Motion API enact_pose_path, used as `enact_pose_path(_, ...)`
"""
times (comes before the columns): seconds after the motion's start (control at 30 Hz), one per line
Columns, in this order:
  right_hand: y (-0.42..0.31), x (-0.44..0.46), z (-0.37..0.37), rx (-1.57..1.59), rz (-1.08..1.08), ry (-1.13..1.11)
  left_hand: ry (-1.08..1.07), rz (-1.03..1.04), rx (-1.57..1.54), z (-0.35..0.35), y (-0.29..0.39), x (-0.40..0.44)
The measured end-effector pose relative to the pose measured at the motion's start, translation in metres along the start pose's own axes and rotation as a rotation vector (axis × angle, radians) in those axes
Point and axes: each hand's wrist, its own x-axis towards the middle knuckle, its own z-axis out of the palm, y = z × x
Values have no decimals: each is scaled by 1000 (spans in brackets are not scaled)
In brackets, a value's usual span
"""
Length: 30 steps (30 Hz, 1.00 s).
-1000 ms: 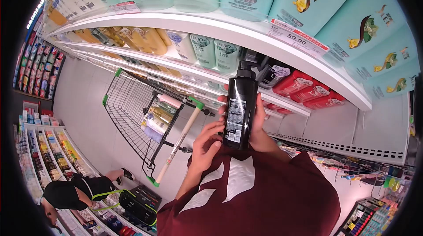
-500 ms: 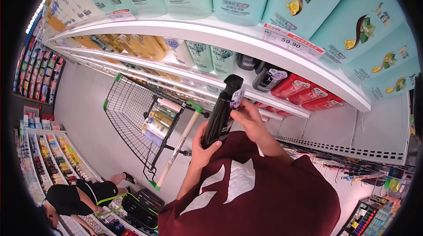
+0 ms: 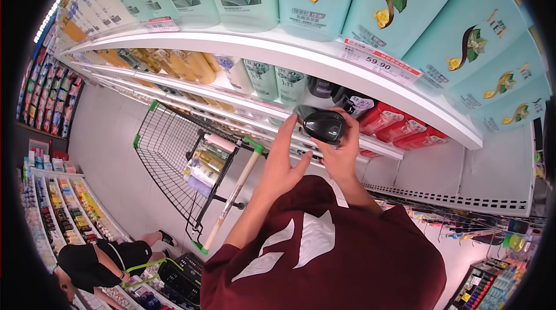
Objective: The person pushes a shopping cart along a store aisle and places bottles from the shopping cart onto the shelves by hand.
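Observation:
A dark bottle (image 3: 324, 126) is seen end-on in front of the lower shelf, its glossy rounded end towards me and its label out of sight. My right hand (image 3: 343, 151) is closed around its right side. My left hand (image 3: 282, 162) is open beside it, fingers stretched out and thumb apart; the fingertips come close to the bottle's left edge, and whether they touch cannot be made out. Behind the bottle, other dark bottles (image 3: 354, 103) and red bottles (image 3: 399, 123) stand on the lower shelf.
Large mint-green bottles (image 3: 379, 9) line the upper shelf above a price tag (image 3: 379, 61). To the left stands a shopping cart (image 3: 174, 156) with several products inside. A person in black (image 3: 95, 263) with a dark basket (image 3: 180, 278) is at lower left, by another shelf.
The bottle was held tilted in both hands with its side visible. Now it is turned end-on and nearer the shelf, and my left hand has opened and moved up.

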Motion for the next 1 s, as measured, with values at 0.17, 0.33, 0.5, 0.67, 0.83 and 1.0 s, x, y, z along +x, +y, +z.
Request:
enact_pose_path(0.17, 21, 11, -6, -78, -73, -9, 45, 7, -163, 21, -11, 24)
enact_pose_path(0.33, 27, 7, -7, -384, -96, 85, -5, 54, -110, 30, -34, 31)
enact_pose_path(0.5, 33, -2, -1, -361, 11, 80, 4, 45, -144, 34, -41, 39)
enact_pose_path(0.67, 45, -4, 1, -320, -34, 94, -59, -97, -135, 36, -36, 42)
enact_pose_path(0.83, 47, -4, -2, -318, -18, 63, -69, -43, -154, 41, -43, 44)
enact_pose_path(1.0, 53, -5, -2, -321, -69, 59, -73, -54, -139, 43, -48, 44)
